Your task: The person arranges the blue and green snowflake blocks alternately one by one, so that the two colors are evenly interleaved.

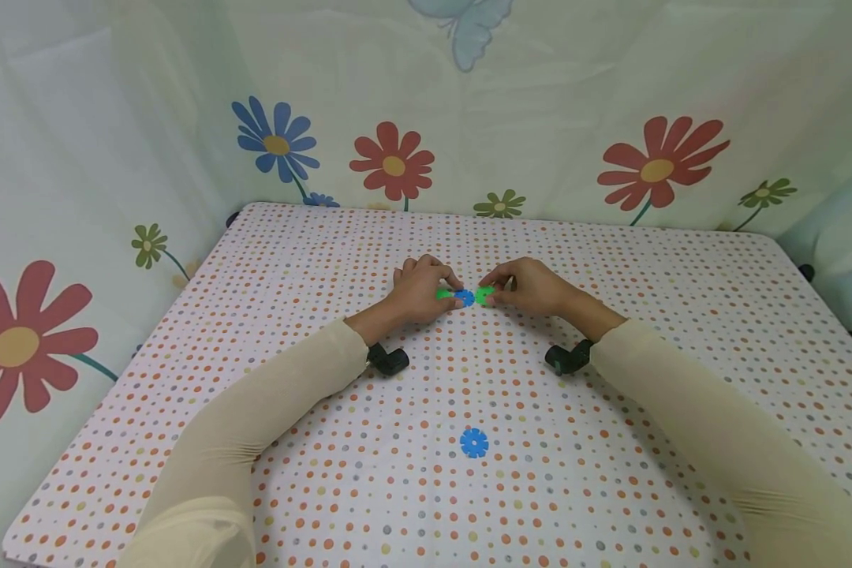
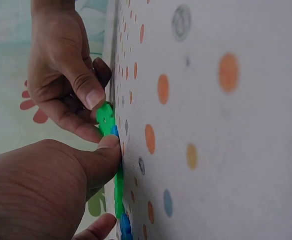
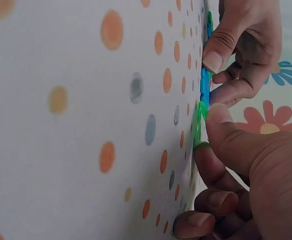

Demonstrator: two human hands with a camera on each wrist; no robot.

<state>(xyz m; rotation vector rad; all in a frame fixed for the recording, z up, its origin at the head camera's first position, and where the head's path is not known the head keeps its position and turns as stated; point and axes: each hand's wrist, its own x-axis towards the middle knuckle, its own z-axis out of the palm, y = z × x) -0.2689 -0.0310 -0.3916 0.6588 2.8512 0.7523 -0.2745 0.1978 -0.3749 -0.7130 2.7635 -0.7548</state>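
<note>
The left hand [image 1: 420, 292], thumb and finger closed, pinches the middle blue disc [image 1: 467, 298] beside the left green disc [image 1: 443, 293]; the right hand [image 1: 534, 285] likewise pinches the right green disc [image 1: 483, 295]. Nearer on the dotted table [image 1: 369, 473] lies the loose blue disc [image 1: 474, 443]; in the head view I count two per colour.
</note>
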